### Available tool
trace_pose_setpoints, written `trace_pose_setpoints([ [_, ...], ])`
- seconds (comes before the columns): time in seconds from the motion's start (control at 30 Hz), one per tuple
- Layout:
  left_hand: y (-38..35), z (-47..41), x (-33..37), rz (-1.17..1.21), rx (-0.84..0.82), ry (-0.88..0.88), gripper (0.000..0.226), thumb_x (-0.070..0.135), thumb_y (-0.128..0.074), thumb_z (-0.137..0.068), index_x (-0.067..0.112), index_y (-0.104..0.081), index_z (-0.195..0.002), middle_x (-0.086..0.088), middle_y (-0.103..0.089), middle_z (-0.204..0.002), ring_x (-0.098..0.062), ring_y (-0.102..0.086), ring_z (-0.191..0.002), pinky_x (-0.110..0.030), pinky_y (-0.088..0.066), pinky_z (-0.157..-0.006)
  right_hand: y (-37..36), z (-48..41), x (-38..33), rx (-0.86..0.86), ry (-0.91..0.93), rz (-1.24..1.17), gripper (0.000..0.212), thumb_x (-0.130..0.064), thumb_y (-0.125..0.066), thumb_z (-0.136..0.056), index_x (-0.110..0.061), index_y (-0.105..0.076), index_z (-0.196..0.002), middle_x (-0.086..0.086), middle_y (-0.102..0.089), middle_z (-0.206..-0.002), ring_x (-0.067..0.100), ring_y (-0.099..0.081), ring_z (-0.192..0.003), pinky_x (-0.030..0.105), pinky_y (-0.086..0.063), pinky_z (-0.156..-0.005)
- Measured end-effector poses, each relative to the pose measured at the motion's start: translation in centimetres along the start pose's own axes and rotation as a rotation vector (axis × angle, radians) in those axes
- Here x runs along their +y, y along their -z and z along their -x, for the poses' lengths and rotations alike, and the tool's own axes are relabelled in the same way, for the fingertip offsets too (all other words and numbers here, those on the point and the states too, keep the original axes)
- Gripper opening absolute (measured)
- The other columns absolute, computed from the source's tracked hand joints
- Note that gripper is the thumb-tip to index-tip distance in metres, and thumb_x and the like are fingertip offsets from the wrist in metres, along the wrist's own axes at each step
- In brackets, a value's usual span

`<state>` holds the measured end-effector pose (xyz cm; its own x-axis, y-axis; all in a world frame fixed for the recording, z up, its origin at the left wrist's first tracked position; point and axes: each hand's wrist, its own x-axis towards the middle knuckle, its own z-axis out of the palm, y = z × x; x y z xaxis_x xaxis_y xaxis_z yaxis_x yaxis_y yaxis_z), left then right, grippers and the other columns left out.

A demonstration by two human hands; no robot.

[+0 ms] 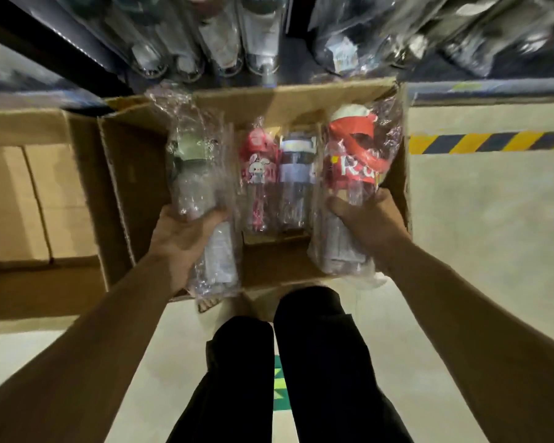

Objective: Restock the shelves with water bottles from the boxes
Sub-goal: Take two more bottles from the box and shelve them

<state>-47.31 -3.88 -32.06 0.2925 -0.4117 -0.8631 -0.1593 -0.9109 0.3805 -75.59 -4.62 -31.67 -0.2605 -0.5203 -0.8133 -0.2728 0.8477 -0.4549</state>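
Note:
An open cardboard box stands on the floor below me. My left hand grips a plastic-wrapped clear bottle with a green lid, lifted over the box's left side. My right hand grips a wrapped bottle with a red lid and red strap over the box's right side. Inside the box lie a pink bottle with a rabbit picture and a clear bottle with a pale blue lid. Above the box, the shelf holds several wrapped bottles.
Closed cardboard boxes lie to the left of the open box. A yellow-and-black hazard stripe marks the pale floor at the right. My dark trouser legs are just behind the box's near edge.

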Motion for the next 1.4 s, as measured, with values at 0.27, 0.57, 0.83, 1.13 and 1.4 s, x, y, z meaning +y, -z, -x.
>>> trace_pose_setpoints([
  [0.27, 5.8, 18.0, 9.1, 0.066, 0.013, -0.229, 0.059, 0.047, -0.09, -0.073, 0.03, -0.061, -0.121, 0.002, -0.075, -0.104, -0.021, -0.075, -0.085, -0.028, -0.057, -0.056, 6.9, 19.3, -10.3, 0.013, 0.307, -0.123, 0.026, -0.016, -0.084, -0.078, -0.022, -0.074, -0.101, -0.016, -0.075, -0.08, 0.0, -0.072, -0.072, 0.012, -0.05, -0.059],
  [0.57, 13.5, 43.8, 21.8, 0.085, -0.161, -0.683, 0.056, 0.044, -0.088, -0.077, 0.054, -0.05, -0.117, 0.04, -0.064, -0.105, 0.018, -0.061, -0.098, -0.01, -0.05, -0.082, 17.8, 43.1, -21.3, 0.124, 0.58, -0.252, 0.04, -0.007, -0.083, -0.082, -0.028, -0.057, -0.104, -0.019, -0.074, -0.085, -0.002, -0.072, -0.08, 0.011, -0.053, -0.065],
  [0.83, 17.6, 58.8, 29.8, 0.097, -0.182, -1.048, 0.063, 0.064, -0.084, -0.057, 0.047, -0.054, -0.109, 0.019, -0.067, -0.103, -0.007, -0.067, -0.102, -0.041, -0.055, -0.096, 25.1, 57.1, -27.2, 0.309, 0.873, -0.304, 0.063, -0.023, -0.085, -0.083, -0.021, -0.05, -0.135, -0.01, -0.067, -0.122, 0.007, -0.065, -0.117, 0.033, -0.053, -0.1],
  [1.13, 14.8, 69.8, 36.4, 0.134, -0.158, -1.304, 0.091, 0.066, -0.084, -0.052, 0.032, -0.048, -0.129, 0.017, -0.066, -0.118, 0.011, -0.064, -0.101, -0.022, -0.049, -0.084, 34.1, 63.2, -31.1, 0.451, 1.135, -0.39, 0.063, -0.049, -0.083, -0.077, -0.044, -0.048, -0.13, -0.025, -0.064, -0.125, -0.003, -0.06, -0.119, 0.007, -0.046, -0.093],
  [1.4, 3.4, 74.0, 42.1, 0.139, -0.152, -1.381, 0.086, 0.067, -0.084, -0.052, 0.051, -0.043, -0.126, 0.037, -0.063, -0.115, 0.021, -0.057, -0.106, 0.0, -0.046, -0.076, 46.6, 59.3, -30.3, 0.498, 1.202, -0.449, 0.052, -0.05, -0.082, -0.075, -0.062, -0.054, -0.119, -0.03, -0.067, -0.119, -0.006, -0.063, -0.112, 0.004, -0.046, -0.087],
])
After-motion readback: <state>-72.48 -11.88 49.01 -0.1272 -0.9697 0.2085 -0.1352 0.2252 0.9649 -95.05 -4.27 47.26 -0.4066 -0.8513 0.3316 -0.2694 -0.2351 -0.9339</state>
